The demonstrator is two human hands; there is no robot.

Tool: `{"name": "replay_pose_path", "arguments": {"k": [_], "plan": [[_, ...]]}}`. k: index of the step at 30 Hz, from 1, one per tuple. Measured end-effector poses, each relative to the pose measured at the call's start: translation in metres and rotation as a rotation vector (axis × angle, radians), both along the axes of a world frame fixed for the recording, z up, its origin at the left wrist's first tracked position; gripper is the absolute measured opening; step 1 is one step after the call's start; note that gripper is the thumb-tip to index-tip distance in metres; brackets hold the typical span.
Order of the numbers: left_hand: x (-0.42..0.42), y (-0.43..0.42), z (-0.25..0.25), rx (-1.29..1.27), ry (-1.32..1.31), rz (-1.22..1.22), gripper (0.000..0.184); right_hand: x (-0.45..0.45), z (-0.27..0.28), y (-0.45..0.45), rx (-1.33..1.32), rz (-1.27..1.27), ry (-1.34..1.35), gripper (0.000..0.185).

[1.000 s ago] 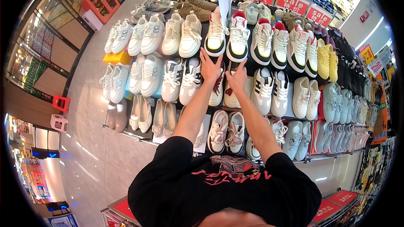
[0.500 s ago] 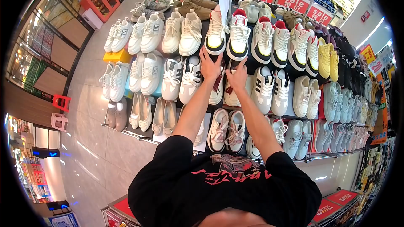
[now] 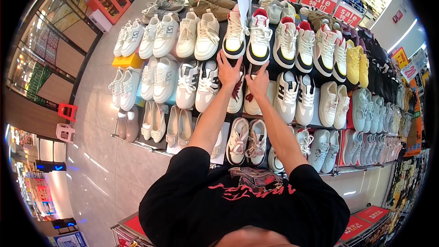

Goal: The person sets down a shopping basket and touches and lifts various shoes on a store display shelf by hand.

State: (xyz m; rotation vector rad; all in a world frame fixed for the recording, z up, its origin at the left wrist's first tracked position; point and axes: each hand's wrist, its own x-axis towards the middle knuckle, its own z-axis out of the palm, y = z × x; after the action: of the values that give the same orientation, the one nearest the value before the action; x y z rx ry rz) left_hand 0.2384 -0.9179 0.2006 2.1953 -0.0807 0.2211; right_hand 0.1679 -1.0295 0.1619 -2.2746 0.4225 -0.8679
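My left hand (image 3: 229, 71) is at the toe of a white sneaker (image 3: 235, 32) with a black and yellow toe edge, its fingers closed around the front of the sole. Beside it, my right hand (image 3: 259, 82) grips the toe of the matching sneaker (image 3: 259, 39), which has a red lining; part of its grip is hidden under the sole. Both sneakers rest tilted on the upper row of the display. Below my hands, a pair of white shoes with dark red laces (image 3: 238, 92) is partly covered by my wrists and forearms.
Tiered rows of shoes surround my hands, including white sneakers (image 3: 207, 36) on the left and yellow shoes (image 3: 353, 66) on the right. A white strip (image 3: 243, 0) hangs close above the sneakers. Red sale signs (image 3: 318, 0) stand behind. Tiled floor (image 3: 96, 123) lies left.
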Motion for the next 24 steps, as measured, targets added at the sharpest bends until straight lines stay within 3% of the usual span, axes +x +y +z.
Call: {"name": "replay_pose_path", "arguments": {"k": [24], "plan": [[0.002, -0.001, -0.006, 0.004, -0.049, 0.035, 0.099, -0.006, 0.011, 0.002, 0.047, 0.054, 0.025, 0.11]]}}
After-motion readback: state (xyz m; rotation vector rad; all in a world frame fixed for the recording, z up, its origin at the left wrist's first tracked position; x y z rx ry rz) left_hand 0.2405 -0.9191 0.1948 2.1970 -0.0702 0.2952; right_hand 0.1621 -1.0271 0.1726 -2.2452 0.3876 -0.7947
